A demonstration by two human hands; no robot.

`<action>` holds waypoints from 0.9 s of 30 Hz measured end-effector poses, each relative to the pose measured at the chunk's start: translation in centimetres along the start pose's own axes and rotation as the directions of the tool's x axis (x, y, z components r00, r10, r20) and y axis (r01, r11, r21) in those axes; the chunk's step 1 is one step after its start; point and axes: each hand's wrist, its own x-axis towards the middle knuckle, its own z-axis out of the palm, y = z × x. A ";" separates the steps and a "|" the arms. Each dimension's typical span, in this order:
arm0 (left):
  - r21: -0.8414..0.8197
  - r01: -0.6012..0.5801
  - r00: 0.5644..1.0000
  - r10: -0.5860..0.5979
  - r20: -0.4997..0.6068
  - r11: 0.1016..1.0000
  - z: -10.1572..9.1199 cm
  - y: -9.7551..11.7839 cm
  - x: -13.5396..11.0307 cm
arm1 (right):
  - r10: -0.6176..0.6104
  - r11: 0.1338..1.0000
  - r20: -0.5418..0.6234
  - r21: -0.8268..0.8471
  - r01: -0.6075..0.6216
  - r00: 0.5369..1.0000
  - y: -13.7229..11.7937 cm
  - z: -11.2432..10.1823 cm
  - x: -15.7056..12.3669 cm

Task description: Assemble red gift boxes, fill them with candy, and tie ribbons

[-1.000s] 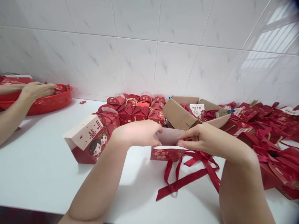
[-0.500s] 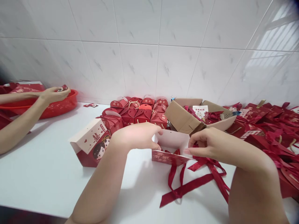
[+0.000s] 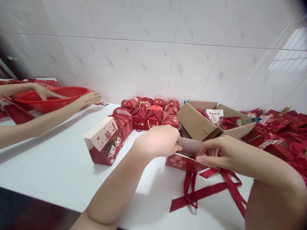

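Observation:
A red gift box [image 3: 185,163] with gold print sits in front of me, its top partly open and the pale inside of its back wall showing. My left hand [image 3: 160,140] grips the box's left end, the fingers bent over the upper edges. At the right end my right hand [image 3: 214,150] pinches the top edge of the front wall between thumb and fingers. Dark red ribbon [image 3: 199,195] hangs from the box and trails over the white table. To the left stands a closed gift box [image 3: 105,143] with a cartoon couple and a cream roof-like top.
Behind are several small red boxes [image 3: 153,118] and an open cardboard carton [image 3: 200,123] holding ribbon and a white card. Red bags and ribbons [image 3: 283,134] pile up at right. At far left, another person's hands [image 3: 88,98] work around a red basin [image 3: 55,103].
The view has turned left. My hands have drawn the gift box's walls closer together, narrowing its opening. One of the other person's hands now reaches into the basin; the other stretches toward small packets beside it.

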 end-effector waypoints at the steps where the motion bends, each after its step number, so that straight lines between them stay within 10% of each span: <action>1: -0.012 0.014 1.000 -0.014 0.004 1.000 0.0 0.1 0.0 | -0.001 1.000 0.002 -0.006 0.001 1.000 -0.2 0.0 -0.1; 27: -0.075 0.058 0.998 -0.058 0.010 0.996 -0.6 -1.8 -0.2 | -0.013 1.000 0.061 -0.007 0.013 0.998 -0.1 0.2 -1.6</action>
